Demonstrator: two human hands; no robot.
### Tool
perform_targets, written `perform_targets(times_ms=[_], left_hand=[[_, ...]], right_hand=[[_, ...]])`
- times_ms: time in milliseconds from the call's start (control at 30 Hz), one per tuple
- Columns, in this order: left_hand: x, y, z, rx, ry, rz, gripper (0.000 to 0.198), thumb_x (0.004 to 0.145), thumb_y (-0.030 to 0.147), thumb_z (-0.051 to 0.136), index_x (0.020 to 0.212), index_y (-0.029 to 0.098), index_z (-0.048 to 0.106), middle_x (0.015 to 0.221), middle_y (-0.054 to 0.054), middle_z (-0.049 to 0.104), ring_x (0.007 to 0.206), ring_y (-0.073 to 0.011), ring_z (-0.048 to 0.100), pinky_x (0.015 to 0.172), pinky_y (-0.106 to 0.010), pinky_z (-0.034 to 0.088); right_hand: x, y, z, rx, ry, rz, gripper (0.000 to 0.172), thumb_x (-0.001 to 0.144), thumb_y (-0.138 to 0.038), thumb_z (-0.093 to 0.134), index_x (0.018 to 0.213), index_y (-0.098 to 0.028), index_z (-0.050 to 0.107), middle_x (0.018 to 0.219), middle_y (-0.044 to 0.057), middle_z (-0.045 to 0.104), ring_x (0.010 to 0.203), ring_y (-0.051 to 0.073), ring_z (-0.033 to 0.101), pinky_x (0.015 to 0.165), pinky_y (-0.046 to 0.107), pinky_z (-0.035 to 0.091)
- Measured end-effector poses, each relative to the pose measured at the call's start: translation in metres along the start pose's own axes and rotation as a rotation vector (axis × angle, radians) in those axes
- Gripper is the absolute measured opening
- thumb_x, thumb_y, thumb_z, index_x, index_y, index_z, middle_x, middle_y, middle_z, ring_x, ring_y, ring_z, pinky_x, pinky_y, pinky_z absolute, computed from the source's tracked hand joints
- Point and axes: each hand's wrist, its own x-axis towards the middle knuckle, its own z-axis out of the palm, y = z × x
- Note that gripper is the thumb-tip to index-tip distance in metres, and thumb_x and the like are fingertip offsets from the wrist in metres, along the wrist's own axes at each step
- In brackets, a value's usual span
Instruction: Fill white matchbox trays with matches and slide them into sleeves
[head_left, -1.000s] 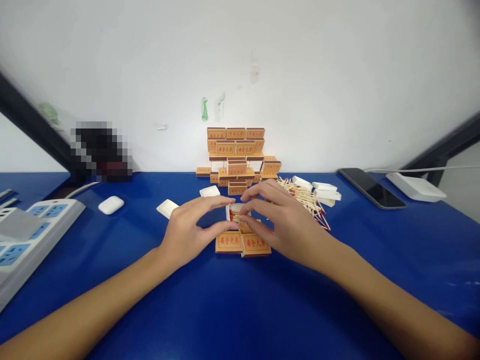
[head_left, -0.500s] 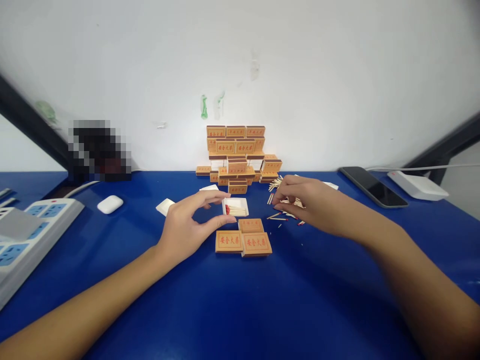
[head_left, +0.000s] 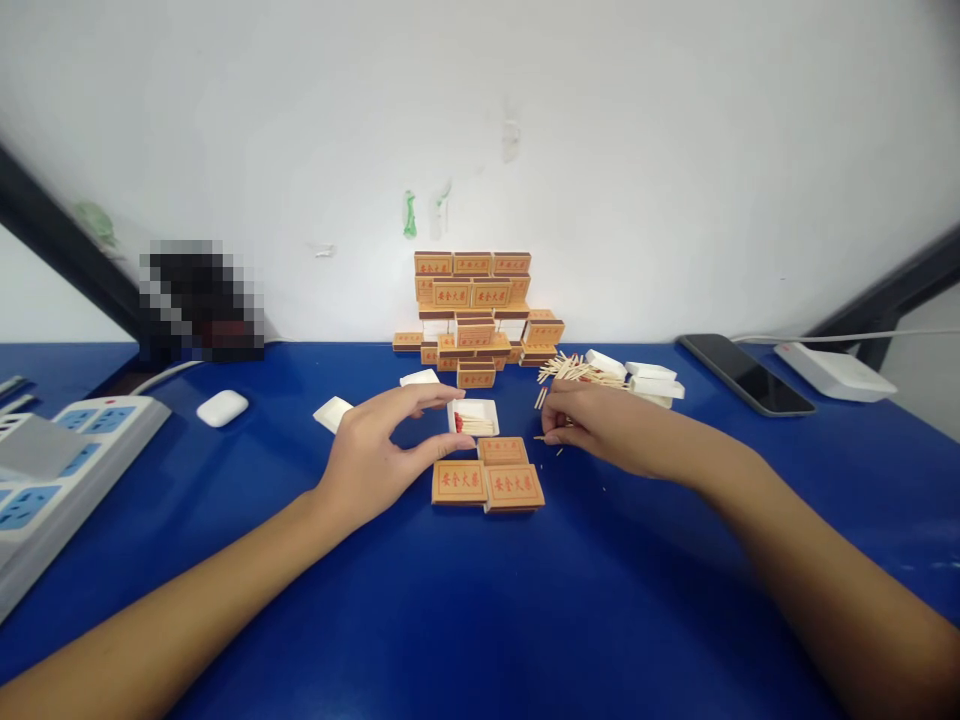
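My left hand [head_left: 382,435] grips a small white matchbox tray [head_left: 489,405] at its left end, thumb in front and fingers behind. Inside the tray lie several matches [head_left: 474,425], red heads to the left. At the near edge of a loose match pile [head_left: 566,368], my right hand [head_left: 592,415] is closed in a pinch low on the table. A pale match end [head_left: 538,437] pokes out from its fingertips; the rest is hidden by the hand. Three closed matchboxes [head_left: 514,487] lie flat just in front of the tray.
Matchboxes are stacked [head_left: 472,295] against the wall. White empty trays [head_left: 652,385] lie beyond my right hand, others [head_left: 332,413] by my left. A phone [head_left: 746,373] and white box [head_left: 836,372] are right; an earphone case [head_left: 222,407] and power strip [head_left: 82,450] left.
My right hand has shifted down and slightly left, onto matches at the pile's near edge, uncovering the white trays behind it. My left hand still grips the tray.
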Motion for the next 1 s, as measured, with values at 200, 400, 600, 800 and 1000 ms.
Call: perform_targets(times_ms=[200,400,600,800,1000], left_hand=[[0.0,-0.001,-0.001,-0.006,-0.016,-0.008,0.04,0.085,0.042,0.086,0.12,0.026,0.074,0.115,-0.003,0.081,0.099,-0.0202,0.077,0.088,-0.033,0.064],[0.0,-0.001,-0.001,-0.016,-0.028,-0.004,0.039,0.087,0.044,0.084,0.12,0.025,0.074,0.115,-0.004,0.081,0.101,-0.0211,0.077,0.088,-0.034,0.064],[0.001,-0.001,-0.001,-0.007,-0.022,-0.005,0.04,0.085,0.042,0.086,0.12,0.026,0.074,0.115,-0.003,0.081,0.101,-0.021,0.077,0.089,-0.034,0.063],[0.0,-0.002,-0.001,-0.032,-0.029,-0.006,0.042,0.084,0.039,0.088,0.121,0.027,0.074,0.116,-0.002,0.08,0.105,-0.0203,0.076,0.09,-0.033,0.063],[-0.001,-0.003,-0.001,-0.034,-0.034,-0.013,0.042,0.084,0.039,0.087,0.122,0.027,0.074,0.117,-0.002,0.08,0.105,-0.0208,0.076,0.092,-0.033,0.062]], right_hand=[[-0.004,-0.004,0.004,-0.026,0.055,-0.011,0.022,0.104,-0.031,0.049,0.089,-0.022,0.061,0.098,0.009,0.069,0.083,0.022,0.062,0.075,0.037,0.048],[-0.002,-0.003,-0.002,-0.011,0.107,0.048,0.023,0.104,-0.037,0.05,0.092,-0.023,0.064,0.091,0.007,0.073,0.077,0.021,0.063,0.068,0.035,0.046],[0.003,-0.001,-0.001,-0.041,0.106,0.041,0.015,0.098,-0.029,0.06,0.104,-0.023,0.073,0.094,0.006,0.077,0.085,0.023,0.069,0.075,0.037,0.05],[0.001,-0.013,-0.003,-0.072,0.093,-0.034,0.037,0.104,-0.023,0.047,0.133,-0.025,0.07,0.123,0.01,0.077,0.11,0.029,0.071,0.089,0.043,0.053],[0.002,-0.013,-0.005,-0.053,0.164,-0.059,0.032,0.104,-0.024,0.048,0.117,-0.024,0.076,0.113,0.01,0.078,0.1,0.027,0.07,0.086,0.043,0.053]])
